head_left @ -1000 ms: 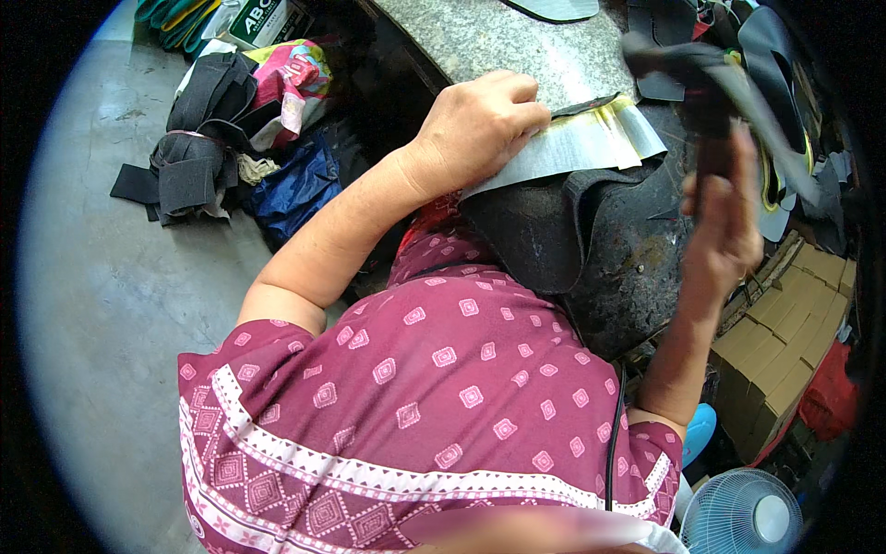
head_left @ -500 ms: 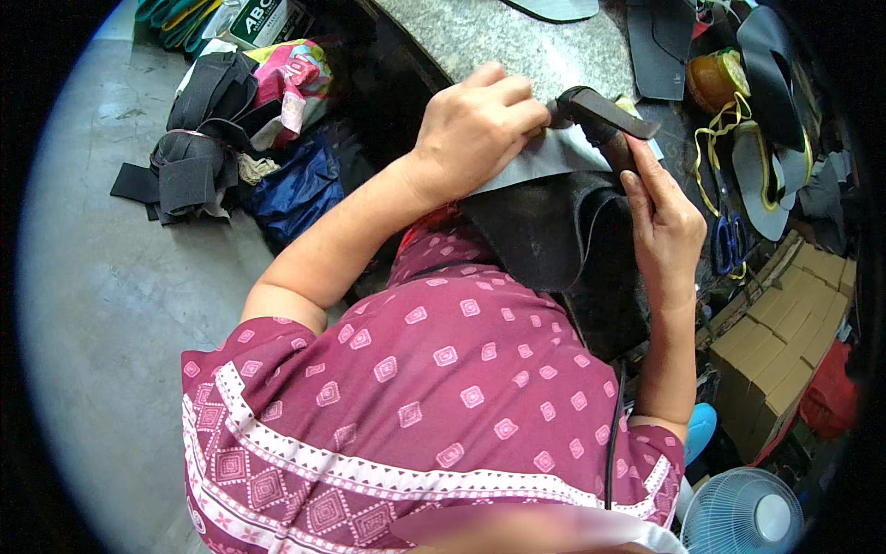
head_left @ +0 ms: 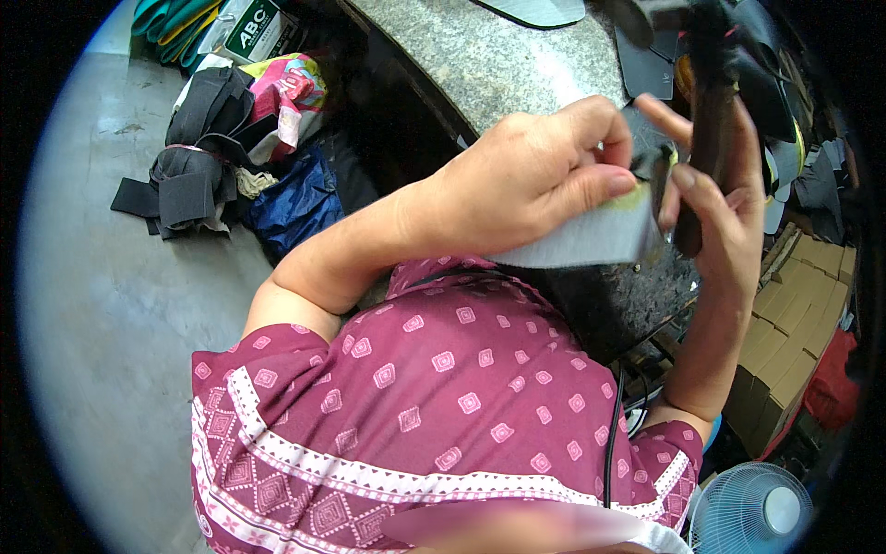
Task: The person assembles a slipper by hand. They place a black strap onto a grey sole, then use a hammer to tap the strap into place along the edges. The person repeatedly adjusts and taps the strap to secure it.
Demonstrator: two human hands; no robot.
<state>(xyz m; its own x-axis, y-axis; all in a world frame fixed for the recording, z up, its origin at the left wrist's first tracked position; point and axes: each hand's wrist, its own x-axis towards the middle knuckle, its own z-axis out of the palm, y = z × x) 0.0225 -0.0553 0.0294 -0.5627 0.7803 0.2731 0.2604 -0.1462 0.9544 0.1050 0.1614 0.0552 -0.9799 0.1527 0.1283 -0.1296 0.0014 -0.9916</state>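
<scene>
My left hand [head_left: 531, 175] pinches a flat grey sheet [head_left: 581, 242] with a yellow-green edge, thumb and fingers closed on its top edge. My right hand [head_left: 720, 208] is raised beside it and grips a dark, long-handled tool [head_left: 709, 120] held upright, its lower end touching the sheet's right edge. Both hands are lifted above a speckled grey stone slab [head_left: 489, 65]. A dark rounded block [head_left: 609, 305] lies under the sheet, mostly hidden.
A heap of black straps, a blue bag and colourful bags [head_left: 240, 157] lies on the concrete floor at left. Dark shoe soles [head_left: 646, 69] rest on the slab. Cardboard boxes [head_left: 803, 305] stand at right, a small fan [head_left: 752, 508] at lower right.
Both hands have risen closer to the camera. The sheet has been lifted off the block, and the right hand has swung the tool upright against the sheet's right edge.
</scene>
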